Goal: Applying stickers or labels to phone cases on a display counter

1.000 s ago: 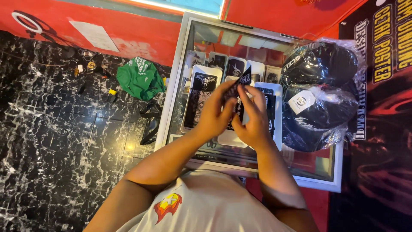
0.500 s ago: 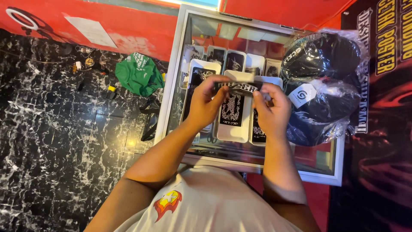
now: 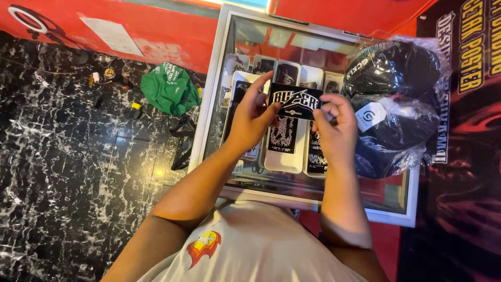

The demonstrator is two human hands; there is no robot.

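Fingers of my left hand and right hand pinch black sticker ends: light, thin, bendy; hold edges.

Head camera, looking steeply down, close over glass counter.

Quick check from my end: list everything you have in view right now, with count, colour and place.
Sticker: one, black with white lettering, held flat between both hands above the glass.
Glass display case: one, white-framed, under the hands.
Sticker sheets: several, white-backed with black designs, lying on and under the glass; exact count unclear.
Caps in clear plastic bags: at least two, black, on the right end of the case.
Green bag: one, crumpled, on the dark marble floor left of the case.
Small items: a few, on the floor by the red wall; too small to tell.
Left hand: grip on the sticker's left edge.
Right hand: grip on its right edge.
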